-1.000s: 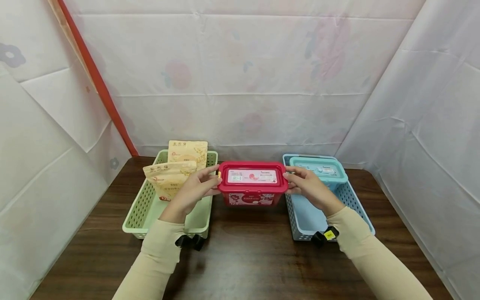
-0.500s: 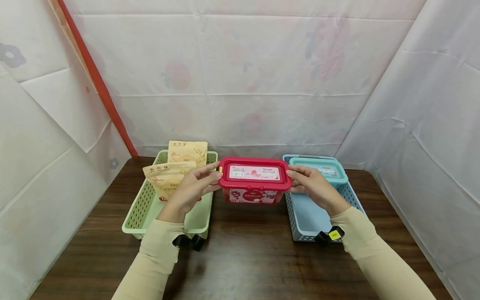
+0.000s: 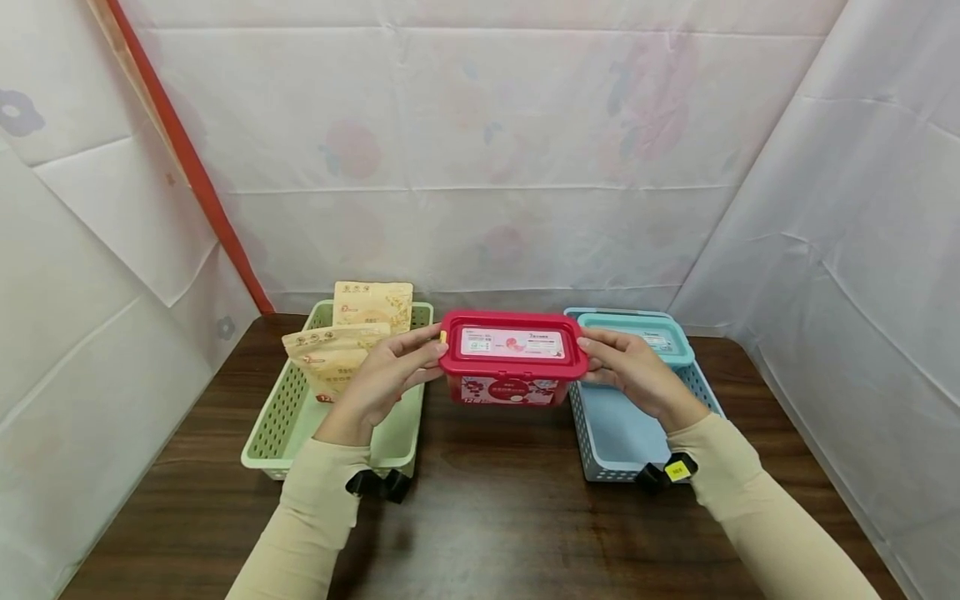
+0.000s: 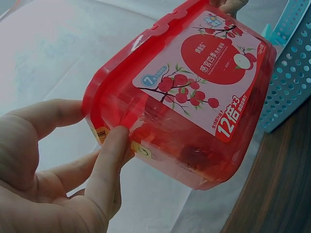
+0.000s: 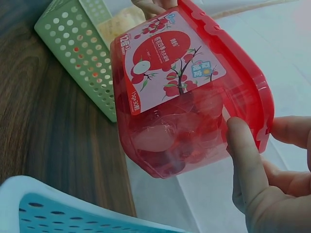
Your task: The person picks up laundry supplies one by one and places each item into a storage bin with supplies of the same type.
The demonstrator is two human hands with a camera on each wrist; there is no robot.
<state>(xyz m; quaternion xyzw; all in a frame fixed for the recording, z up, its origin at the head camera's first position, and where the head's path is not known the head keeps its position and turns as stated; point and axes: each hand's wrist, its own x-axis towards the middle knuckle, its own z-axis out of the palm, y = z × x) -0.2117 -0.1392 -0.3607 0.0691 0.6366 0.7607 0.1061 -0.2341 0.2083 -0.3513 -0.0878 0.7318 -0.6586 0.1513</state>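
Observation:
A red lidded plastic tub of laundry pods (image 3: 515, 357) is held between the two hands at the centre of the head view. My left hand (image 3: 392, 375) grips its left end near the lid's rim, with thumb and fingers bent round the edge. At the opposite end, my right hand (image 3: 636, 377) grips in the same way. Both wrist views show the tub (image 4: 194, 82) raised off the table, with its printed label and see-through side. Pods (image 5: 170, 133) show dimly inside. The tub's back is hidden.
On the left stands a green basket (image 3: 401, 433) with two yellow pouches (image 3: 373, 304). A blue basket (image 3: 618, 425) on the right contains a turquoise lidded tub (image 3: 660, 340) at its back. Both stand on a dark wooden table (image 3: 495, 517), with white curtains around it.
The red tub has risen and shifted slightly to the right, held by both hands. Its front label side has tipped a little more into view. The baskets have stayed put.

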